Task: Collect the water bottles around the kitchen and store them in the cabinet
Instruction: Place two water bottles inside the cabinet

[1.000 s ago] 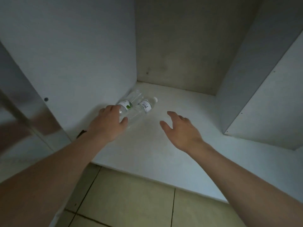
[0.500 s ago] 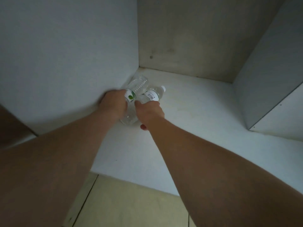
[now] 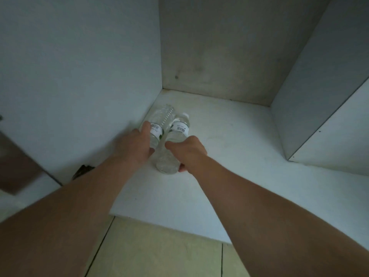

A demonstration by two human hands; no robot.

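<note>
Left hand (image 3: 137,144): I have it wrapped over the left bottle (image 3: 159,124), which lies on its side right against the side wall (image 3: 79,76), so the wall stops it rolling.
Right hand (image 3: 188,153): it's curled round the right bottle (image 3: 171,146), also lying flat, cap pointing to the back.
Bottles: side by side, touching, on the cabinet floor (image 3: 229,146) near the back-left corner.
Why: I judge I'm nudging both parallel and tight into the corner, leaving floor free for more.
Next: let go gently, or they may roll.
</note>
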